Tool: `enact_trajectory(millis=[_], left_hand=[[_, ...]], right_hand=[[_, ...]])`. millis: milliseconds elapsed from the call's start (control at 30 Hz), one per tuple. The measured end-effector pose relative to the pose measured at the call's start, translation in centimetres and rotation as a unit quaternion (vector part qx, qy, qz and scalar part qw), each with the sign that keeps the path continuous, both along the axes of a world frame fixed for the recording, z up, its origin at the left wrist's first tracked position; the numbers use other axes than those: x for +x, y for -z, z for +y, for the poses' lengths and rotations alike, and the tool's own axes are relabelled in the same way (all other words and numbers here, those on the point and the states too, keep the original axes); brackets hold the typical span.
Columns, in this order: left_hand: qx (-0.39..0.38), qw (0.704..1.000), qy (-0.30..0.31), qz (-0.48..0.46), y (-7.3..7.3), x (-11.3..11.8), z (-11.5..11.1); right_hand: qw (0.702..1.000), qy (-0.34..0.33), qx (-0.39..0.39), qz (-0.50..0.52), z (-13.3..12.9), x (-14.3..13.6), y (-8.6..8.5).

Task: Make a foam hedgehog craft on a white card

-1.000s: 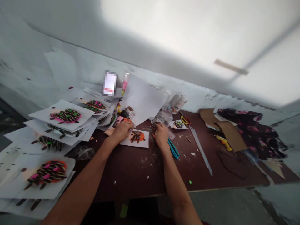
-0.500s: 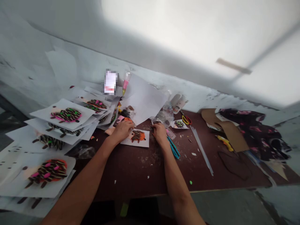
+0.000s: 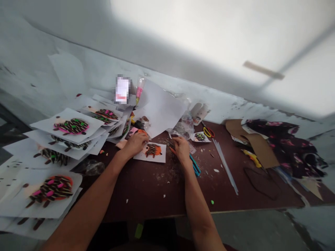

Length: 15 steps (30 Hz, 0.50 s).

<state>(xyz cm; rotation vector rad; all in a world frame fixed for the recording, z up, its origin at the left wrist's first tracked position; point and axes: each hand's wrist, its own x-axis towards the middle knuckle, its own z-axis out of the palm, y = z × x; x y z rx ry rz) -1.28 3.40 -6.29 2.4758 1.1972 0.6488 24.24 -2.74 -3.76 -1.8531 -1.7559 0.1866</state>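
Note:
A small white card (image 3: 142, 158) lies on the table, bearing an orange hedgehog (image 3: 154, 150) with dark strips across its back. At the card's upper left corner is my left hand (image 3: 136, 143), its fingers curled together; whatever they hold is hidden. My right hand (image 3: 181, 147) hovers low over the table to the right of the card. Its thumb and forefinger are pinched beside a small heap of thin dark bits (image 3: 170, 142), and what sits in the pinch is too small to name. Teal-handled scissors (image 3: 195, 166) lie partly under my right wrist.
Stacked sheets with hedgehog pictures (image 3: 70, 126) fill the left side. Red-and-yellow scissors (image 3: 208, 132), a small hedgehog card (image 3: 200, 136), clear glue sticks (image 3: 225, 167) and a yellow glue gun (image 3: 251, 157) lie rightward. Plastic bags (image 3: 184, 129) and a large white sheet (image 3: 162, 108) are behind.
My right hand has shifted slightly right and turned, showing the dark bits beside its fingertips. My left hand stays by the card's corner. The whole view has tilted a little.

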Motion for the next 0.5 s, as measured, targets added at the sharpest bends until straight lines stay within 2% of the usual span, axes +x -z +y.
enact_trajectory(millis=[167,267,500], left_hand=[[-0.004,1.0,0.007,-0.02,0.3,-0.2,0.3],[-0.01,1.0,0.002,-0.012,0.3,-0.1,0.6],[-0.073,0.992,-0.053,0.088,-1.4,0.7,0.8]], right_hand=[[0.995,0.012,0.019,0.094,-0.3,-0.7,0.0],[0.993,-0.012,0.011,0.116,-0.7,-1.6,-0.3],[0.992,-0.072,-0.016,0.098,-1.5,-3.0,-0.6]])
